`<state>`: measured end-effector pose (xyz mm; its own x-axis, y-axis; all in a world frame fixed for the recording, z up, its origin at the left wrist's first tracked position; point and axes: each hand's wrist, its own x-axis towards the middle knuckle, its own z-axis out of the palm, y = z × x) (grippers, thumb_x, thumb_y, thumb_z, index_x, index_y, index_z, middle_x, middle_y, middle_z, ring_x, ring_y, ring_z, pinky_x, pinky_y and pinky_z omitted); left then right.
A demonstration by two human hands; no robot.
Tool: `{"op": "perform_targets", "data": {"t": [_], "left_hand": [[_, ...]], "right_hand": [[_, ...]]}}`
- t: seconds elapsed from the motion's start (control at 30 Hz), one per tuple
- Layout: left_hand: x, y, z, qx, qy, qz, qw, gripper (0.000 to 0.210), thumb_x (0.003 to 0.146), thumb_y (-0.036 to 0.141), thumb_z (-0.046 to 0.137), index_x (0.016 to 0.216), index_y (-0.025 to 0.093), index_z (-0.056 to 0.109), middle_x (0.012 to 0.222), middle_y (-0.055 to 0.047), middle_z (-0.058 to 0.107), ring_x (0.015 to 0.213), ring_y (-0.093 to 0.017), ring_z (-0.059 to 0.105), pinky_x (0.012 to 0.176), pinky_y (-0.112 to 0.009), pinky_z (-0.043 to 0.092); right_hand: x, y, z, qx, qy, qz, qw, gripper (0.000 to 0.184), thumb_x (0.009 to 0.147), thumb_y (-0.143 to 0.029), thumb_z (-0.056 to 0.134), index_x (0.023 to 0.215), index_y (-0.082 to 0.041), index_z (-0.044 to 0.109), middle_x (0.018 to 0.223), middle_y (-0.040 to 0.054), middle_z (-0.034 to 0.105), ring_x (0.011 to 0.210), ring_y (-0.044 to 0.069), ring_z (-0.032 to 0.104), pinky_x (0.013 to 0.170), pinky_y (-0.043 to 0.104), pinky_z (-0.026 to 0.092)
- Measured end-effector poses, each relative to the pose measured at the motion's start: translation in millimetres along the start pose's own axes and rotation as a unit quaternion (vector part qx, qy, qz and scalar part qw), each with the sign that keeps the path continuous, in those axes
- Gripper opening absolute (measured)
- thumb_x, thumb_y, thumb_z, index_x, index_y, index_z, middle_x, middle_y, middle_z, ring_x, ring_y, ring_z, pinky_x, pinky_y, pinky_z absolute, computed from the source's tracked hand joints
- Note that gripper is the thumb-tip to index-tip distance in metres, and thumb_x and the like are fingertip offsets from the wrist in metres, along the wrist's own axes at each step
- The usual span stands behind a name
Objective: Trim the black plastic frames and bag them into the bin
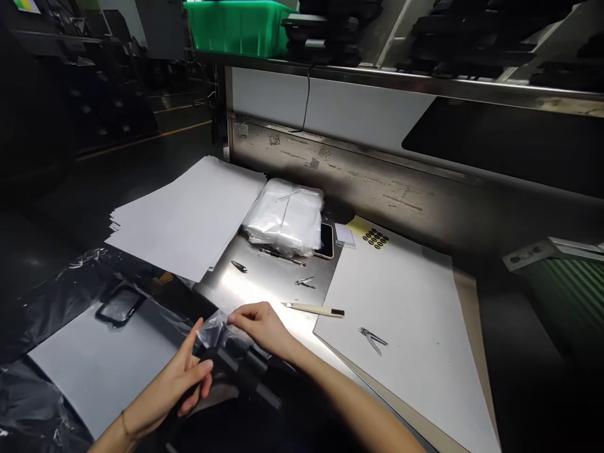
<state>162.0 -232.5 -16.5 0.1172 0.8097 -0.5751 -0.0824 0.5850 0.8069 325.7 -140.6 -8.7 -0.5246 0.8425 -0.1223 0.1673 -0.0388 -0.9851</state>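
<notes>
A clear plastic bag (214, 327) with a black part (250, 362) in or against it is between my two hands, low over the table's front edge. My right hand (262, 324) pinches the bag's upper edge between thumb and fingertips. On the other side, my left hand (186, 374) grips the bag, index finger raised along it and thumb lower down by the black part. How far the black part sits inside the bag is hard to make out. To the left, a black rectangular frame (119, 306) lies on a white sheet (108, 352) amid dark plastic film.
Behind my hands are a stack of white sheets (189, 214), a tied bundle of clear bags (287, 217) and a phone (325, 241). A craft knife (314, 309) lies right of them; nippers (372, 340) rest on white board (401, 314). A shelf holds a green bin (236, 28).
</notes>
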Motion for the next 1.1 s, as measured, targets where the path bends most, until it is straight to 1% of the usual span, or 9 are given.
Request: {"op": "perform_targets", "data": {"t": [0.1,0.2,0.3,0.4,0.5,0.63,0.73,0.93,1.1], "left_hand": [[5.8,-7.7,-4.8,-0.009,0.013,-0.027,1.000,0.039,0.071,0.039,0.053,0.106,0.022,0.045,0.042,0.006,0.048,0.029,-0.004,0.030,0.029,-0.014,0.020],[-1.1,-18.8,-19.0,-0.021,0.040,-0.046,0.998,0.021,0.072,0.038,0.052,0.071,0.018,0.052,0.043,0.007,0.042,0.031,-0.002,0.029,0.031,-0.013,0.020],[-10.3,-26.9,-29.8,-0.022,0.059,-0.048,0.997,0.023,0.073,0.038,0.050,0.089,0.021,0.050,0.046,0.007,0.045,0.033,-0.003,0.030,0.032,-0.014,0.023],[-10.9,-26.3,-28.2,-0.001,0.054,-0.041,0.998,0.059,0.075,0.039,0.047,0.125,0.029,0.017,0.043,0.008,0.049,0.029,-0.005,0.030,0.030,-0.015,0.025],[-2.4,-18.1,-19.2,0.023,0.022,-0.021,0.999,0.075,0.076,0.036,0.047,0.130,0.028,-0.004,0.044,0.005,0.056,0.027,-0.007,0.035,0.028,-0.015,0.026],[10.8,-12.1,-15.3,0.029,-0.011,-0.023,0.999,0.057,0.075,0.035,0.048,0.124,0.021,0.023,0.046,0.004,0.055,0.027,-0.005,0.036,0.028,-0.014,0.024],[13.6,-18.1,-22.7,0.024,-0.007,-0.040,0.999,0.028,0.074,0.038,0.048,0.092,0.016,0.047,0.044,0.006,0.049,0.028,-0.004,0.033,0.028,-0.015,0.021],[3.8,-32.9,-41.2,0.025,0.035,-0.060,0.997,0.022,0.076,0.040,0.044,0.067,0.020,0.041,0.046,0.008,0.046,0.031,-0.004,0.034,0.030,-0.016,0.027],[2.2,-35.5,-57.4,0.021,-0.006,-0.103,0.994,0.023,0.070,0.037,0.054,0.080,0.021,0.042,0.047,0.007,0.053,0.035,-0.009,0.045,0.036,-0.021,0.037]], "right_hand": [[-16.5,-7.3,2.1,-0.061,-0.071,-0.045,0.995,0.029,0.076,-0.033,0.047,0.057,-0.015,0.060,0.049,-0.0037,0.038,0.048,0.008,0.031,0.046,0.021,0.025],[-43.0,-1.6,-3.4,-0.125,-0.078,-0.071,0.986,0.028,0.080,-0.031,0.042,0.065,-0.017,0.061,0.055,-0.0008,0.044,0.052,0.010,0.037,0.051,0.023,0.028],[-61.8,13.6,-3.6,-0.166,-0.074,-0.074,0.980,0.028,0.082,-0.030,0.037,0.072,-0.019,0.061,0.056,0.0007,0.046,0.052,0.012,0.038,0.052,0.025,0.028],[-54.7,26.5,7.2,-0.173,-0.063,-0.069,0.980,0.034,0.085,-0.030,0.031,0.073,-0.018,0.060,0.054,-0.0007,0.045,0.049,0.011,0.038,0.049,0.024,0.030],[-30.1,27.1,21.6,-0.166,-0.054,-0.075,0.982,0.040,0.088,-0.030,0.024,0.082,-0.015,0.060,0.060,-0.0004,0.050,0.054,0.011,0.043,0.050,0.022,0.034],[-15.5,13.5,30.7,-0.164,-0.134,-0.119,0.970,0.031,0.087,-0.030,0.033,0.091,-0.018,0.062,0.072,-0.0013,0.060,0.062,0.009,0.052,0.057,0.017,0.039],[-26.8,11.7,24.4,-0.212,-0.169,-0.126,0.954,0.019,0.080,-0.030,0.049,0.093,-0.023,0.061,0.074,-0.0019,0.060,0.064,0.010,0.052,0.060,0.017,0.039],[-64.0,51.5,5.5,-0.380,-0.030,-0.012,0.924,0.022,0.077,-0.006,0.033,0.085,-0.010,0.053,0.086,0.0138,0.051,0.074,0.020,0.045,0.064,0.032,0.035],[-91.2,68.9,39.3,-0.363,-0.166,-0.063,0.915,0.009,0.068,-0.018,0.054,0.077,-0.018,0.054,0.073,0.0011,0.055,0.056,0.011,0.047,0.047,0.019,0.033]]}}
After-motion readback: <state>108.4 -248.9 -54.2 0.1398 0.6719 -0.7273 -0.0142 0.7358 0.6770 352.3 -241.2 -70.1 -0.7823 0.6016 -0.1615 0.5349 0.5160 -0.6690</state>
